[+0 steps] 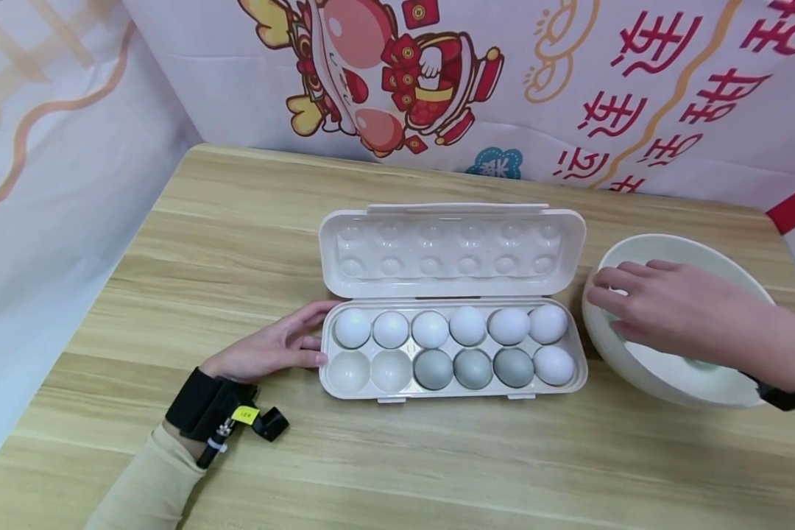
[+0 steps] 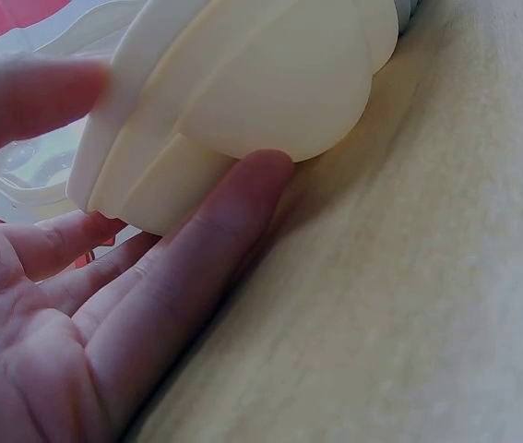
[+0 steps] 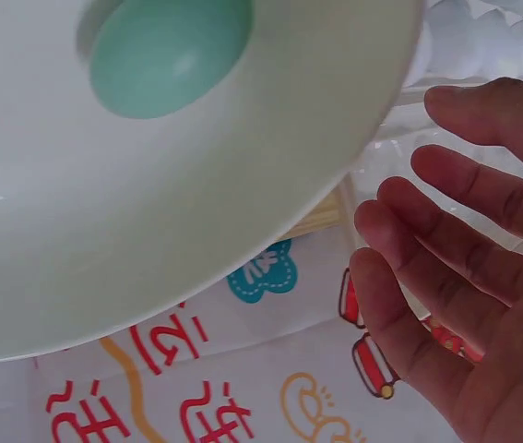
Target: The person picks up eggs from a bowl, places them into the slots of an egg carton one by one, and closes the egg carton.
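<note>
A white egg box (image 1: 454, 399) stands with its lid (image 1: 453, 287) folded back. Its far row is full of white eggs (image 1: 467, 325); the near row has two vacant cups (image 1: 348, 372) at the left, then three grey-green eggs (image 1: 472, 369) and a white egg (image 1: 554, 366). My left hand (image 1: 281, 342) holds the box's left end, thumb at the rim and fingers low along the side in the left wrist view. Over the left rim of a pale bowl (image 1: 676, 250) is my right hand (image 1: 659, 302), fingers apart with nothing between them. A green egg (image 3: 173, 55) lies in the bowl.
The wooden table (image 1: 397, 464) ends at a printed cloth backdrop (image 1: 238, 96) at the back, with more cloth on the left. The bowl stands close to the box's right end. A black wrist camera strap (image 1: 202, 405) sits on my left wrist.
</note>
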Demonstrator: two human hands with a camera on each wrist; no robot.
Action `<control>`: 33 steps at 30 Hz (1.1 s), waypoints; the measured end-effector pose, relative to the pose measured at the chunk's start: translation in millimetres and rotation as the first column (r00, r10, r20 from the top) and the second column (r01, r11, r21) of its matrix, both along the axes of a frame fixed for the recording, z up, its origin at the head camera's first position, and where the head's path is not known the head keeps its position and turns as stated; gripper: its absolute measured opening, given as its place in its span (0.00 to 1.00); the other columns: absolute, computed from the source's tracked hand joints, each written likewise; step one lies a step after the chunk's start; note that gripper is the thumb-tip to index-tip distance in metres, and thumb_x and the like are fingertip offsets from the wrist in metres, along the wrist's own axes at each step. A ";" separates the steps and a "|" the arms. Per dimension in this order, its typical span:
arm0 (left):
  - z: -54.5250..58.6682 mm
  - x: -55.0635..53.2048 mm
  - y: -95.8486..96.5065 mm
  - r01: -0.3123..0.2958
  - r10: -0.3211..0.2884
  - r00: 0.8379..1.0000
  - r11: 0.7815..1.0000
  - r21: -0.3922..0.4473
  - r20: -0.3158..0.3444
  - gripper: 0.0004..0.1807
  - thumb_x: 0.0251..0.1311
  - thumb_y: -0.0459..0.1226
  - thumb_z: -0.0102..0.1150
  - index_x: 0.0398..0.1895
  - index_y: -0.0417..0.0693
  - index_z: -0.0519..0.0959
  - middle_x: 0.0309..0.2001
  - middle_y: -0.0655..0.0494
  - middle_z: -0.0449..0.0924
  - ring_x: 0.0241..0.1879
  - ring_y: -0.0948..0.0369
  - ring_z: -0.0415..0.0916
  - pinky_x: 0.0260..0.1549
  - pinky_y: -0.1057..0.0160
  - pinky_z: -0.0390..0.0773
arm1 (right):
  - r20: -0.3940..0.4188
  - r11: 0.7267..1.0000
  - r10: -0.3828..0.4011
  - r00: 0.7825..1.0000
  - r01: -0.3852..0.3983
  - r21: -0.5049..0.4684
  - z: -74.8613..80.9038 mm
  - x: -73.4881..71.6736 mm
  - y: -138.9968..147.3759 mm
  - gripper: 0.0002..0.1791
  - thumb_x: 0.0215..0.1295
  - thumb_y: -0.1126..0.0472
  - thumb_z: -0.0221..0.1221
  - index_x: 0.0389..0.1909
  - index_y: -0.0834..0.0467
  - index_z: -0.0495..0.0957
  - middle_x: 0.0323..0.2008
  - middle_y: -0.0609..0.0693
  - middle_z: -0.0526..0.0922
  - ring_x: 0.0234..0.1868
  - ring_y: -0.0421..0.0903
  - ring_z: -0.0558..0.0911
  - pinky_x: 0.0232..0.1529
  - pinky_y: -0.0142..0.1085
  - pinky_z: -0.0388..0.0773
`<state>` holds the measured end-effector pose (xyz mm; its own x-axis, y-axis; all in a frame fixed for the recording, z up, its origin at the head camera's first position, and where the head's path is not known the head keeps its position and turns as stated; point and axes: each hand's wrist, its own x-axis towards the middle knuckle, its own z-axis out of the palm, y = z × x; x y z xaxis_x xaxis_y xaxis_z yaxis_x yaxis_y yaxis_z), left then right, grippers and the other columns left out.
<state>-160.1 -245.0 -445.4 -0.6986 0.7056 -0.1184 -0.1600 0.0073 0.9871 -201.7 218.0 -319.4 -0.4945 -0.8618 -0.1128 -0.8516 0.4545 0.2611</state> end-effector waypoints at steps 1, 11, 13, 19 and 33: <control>0.1 0.0 -0.1 -0.001 0.001 1.000 1.000 -0.001 0.000 0.37 0.60 0.25 0.50 0.69 0.47 0.47 0.67 0.36 0.48 0.53 0.49 0.72 0.46 0.59 0.78 | 0.009 1.000 -0.015 1.000 0.015 0.013 -0.7 -1.3 2.3 0.23 0.40 0.57 0.70 0.38 0.59 0.75 0.37 0.53 0.78 0.36 0.50 0.76 0.30 0.45 0.79; -1.1 0.5 -1.2 -0.003 0.003 1.000 1.000 0.000 -0.007 0.37 0.60 0.25 0.50 0.69 0.46 0.47 0.67 0.36 0.48 0.52 0.49 0.72 0.46 0.60 0.78 | 0.159 0.963 -0.256 0.953 0.237 0.130 -10.7 -24.1 24.9 0.23 0.39 0.54 0.71 0.38 0.54 0.76 0.35 0.51 0.79 0.33 0.50 0.78 0.33 0.48 0.80; -1.3 0.6 -1.3 -0.005 0.005 1.000 1.000 -0.003 -0.007 0.37 0.60 0.25 0.50 0.69 0.47 0.47 0.66 0.36 0.49 0.53 0.48 0.72 0.46 0.60 0.78 | 0.199 0.946 -0.314 0.928 0.287 0.152 -13.6 -28.8 29.2 0.24 0.37 0.54 0.72 0.39 0.53 0.77 0.35 0.50 0.79 0.33 0.49 0.78 0.34 0.49 0.80; -0.1 0.5 -0.5 -0.011 0.011 1.000 1.000 -0.019 -0.002 0.37 0.60 0.26 0.51 0.69 0.48 0.47 0.67 0.37 0.49 0.53 0.48 0.72 0.46 0.59 0.77 | 0.334 0.884 -0.467 0.819 0.417 0.213 -25.0 -33.8 37.2 0.34 0.32 0.51 0.74 0.48 0.49 0.76 0.46 0.54 0.79 0.40 0.52 0.78 0.35 0.52 0.80; 2.0 1.5 0.2 -0.016 0.016 1.000 0.999 -0.029 0.005 0.37 0.60 0.27 0.51 0.70 0.49 0.47 0.67 0.37 0.48 0.52 0.49 0.72 0.46 0.60 0.77 | 0.487 0.866 -0.498 0.717 0.439 0.239 -44.6 -36.3 39.3 0.48 0.35 0.45 0.71 0.60 0.60 0.67 0.58 0.66 0.71 0.51 0.57 0.73 0.46 0.59 0.74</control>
<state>-158.7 -244.8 -443.4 -0.7090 0.6908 -0.1421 -0.1654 0.0329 0.9857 -238.0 257.2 -364.0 -0.6723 -0.5047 -0.5416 -0.5525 0.8290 -0.0867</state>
